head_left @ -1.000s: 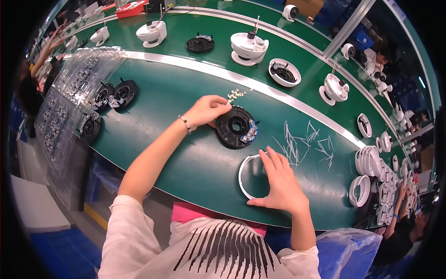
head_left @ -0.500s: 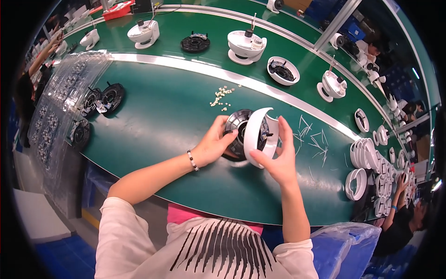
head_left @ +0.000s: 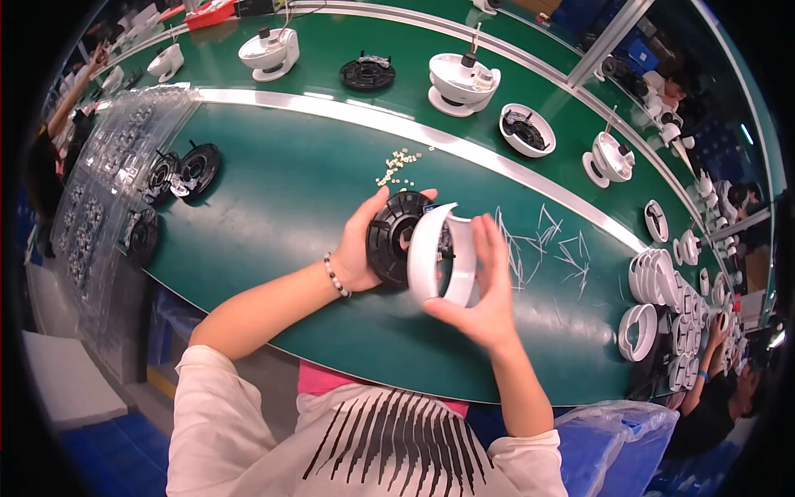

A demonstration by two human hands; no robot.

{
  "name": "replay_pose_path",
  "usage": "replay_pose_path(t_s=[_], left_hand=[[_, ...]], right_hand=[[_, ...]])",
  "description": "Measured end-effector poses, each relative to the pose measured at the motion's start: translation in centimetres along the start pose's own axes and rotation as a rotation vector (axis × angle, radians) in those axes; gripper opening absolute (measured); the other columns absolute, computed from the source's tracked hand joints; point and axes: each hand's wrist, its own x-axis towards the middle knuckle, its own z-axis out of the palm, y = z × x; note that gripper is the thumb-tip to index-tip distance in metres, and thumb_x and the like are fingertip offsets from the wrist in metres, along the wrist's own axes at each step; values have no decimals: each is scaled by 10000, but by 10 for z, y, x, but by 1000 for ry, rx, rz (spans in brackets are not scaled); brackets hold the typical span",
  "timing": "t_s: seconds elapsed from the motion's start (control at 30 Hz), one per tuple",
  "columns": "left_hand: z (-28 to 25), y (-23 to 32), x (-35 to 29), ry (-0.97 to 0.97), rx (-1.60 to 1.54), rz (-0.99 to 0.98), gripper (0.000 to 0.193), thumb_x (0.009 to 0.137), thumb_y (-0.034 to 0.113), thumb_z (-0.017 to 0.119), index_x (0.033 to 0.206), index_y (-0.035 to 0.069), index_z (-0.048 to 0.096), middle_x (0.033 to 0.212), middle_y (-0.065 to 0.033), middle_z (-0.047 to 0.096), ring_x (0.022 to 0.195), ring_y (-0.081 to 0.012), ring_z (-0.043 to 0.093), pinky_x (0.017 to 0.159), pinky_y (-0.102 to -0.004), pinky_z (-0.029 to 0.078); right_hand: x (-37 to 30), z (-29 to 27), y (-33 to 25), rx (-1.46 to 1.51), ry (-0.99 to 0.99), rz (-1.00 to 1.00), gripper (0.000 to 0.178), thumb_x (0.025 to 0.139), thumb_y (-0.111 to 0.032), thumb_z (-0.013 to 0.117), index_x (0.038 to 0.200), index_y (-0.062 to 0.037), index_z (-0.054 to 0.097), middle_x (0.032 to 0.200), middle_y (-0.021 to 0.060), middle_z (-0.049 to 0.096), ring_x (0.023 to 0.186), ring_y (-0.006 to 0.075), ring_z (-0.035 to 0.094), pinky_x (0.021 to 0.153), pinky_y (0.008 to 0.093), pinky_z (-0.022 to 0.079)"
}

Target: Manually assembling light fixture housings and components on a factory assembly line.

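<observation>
Left hand (head_left: 357,253), fingers curled behind, grips black disc (head_left: 383,250); right hand (head_left: 491,311), spread wide, grips white ring (head_left: 425,255). White bowl (head_left: 543,147) holds black part (head_left: 522,130).

Both forearms (head_left: 269,308) angled inward: left hand (head_left: 361,244) cupped, thumb up, and right hand (head_left: 487,305) curved, thumb below upright fingers!

From where I stand, the white ring (head_left: 425,257) covers the 3 o'clock side of the black disc (head_left: 386,238); I can't tell if the 2 touch. The disc hides most of the left hand's (head_left: 356,253) fingers. The right hand (head_left: 489,302) is blurred. At 12 o'clock, pale chips (head_left: 402,156) are too small to identify; at 11, a red tray (head_left: 209,14) is cut off.
</observation>
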Motion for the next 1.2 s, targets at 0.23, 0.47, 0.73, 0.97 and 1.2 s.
replay_pose_path(t_s=[0.23,0.47,0.73,0.97,1.2], left_hand=[[3,3,-5,6,-29,-86,525,841,491,332,1206,125,423,1146,-99,494,1004,-227,509,821,-445,440],[1,-8,1,111,-62,11,562,854,453,286,1237,52,369,1181,-120,469,1036,-235,491,900,-364,390],[3,0,-4,76,-20,-79,763,786,672,241,1216,64,407,1180,-102,472,1074,-216,468,929,-358,375],[-6,10,-5,61,19,-182,827,733,735,230,1195,82,441,1150,-84,496,1023,-199,499,900,-349,399],[-28,6,-6,10,50,-51,592,788,468,454,1205,50,416,1102,-121,523,975,-220,533,862,-369,434]], right_hand=[[9,4,-9,325,137,169,1003,576,-99,746,1325,-21,83,1302,274,249,1162,289,376,903,365,378],[6,35,0,-292,94,-177,1065,528,-274,800,1300,36,135,1187,223,318,1165,338,326,933,400,323],[11,35,-5,-568,114,-211,1111,470,-317,829,1293,39,173,1183,201,353,1113,306,398,932,382,340],[18,26,-10,-650,-28,-332,1111,440,-383,813,1288,28,222,1225,210,344,1106,319,381,908,391,350],[22,30,0,-628,-14,-338,1092,437,-382,804,1283,13,237,1301,233,285,1164,354,321,943,417,302]])
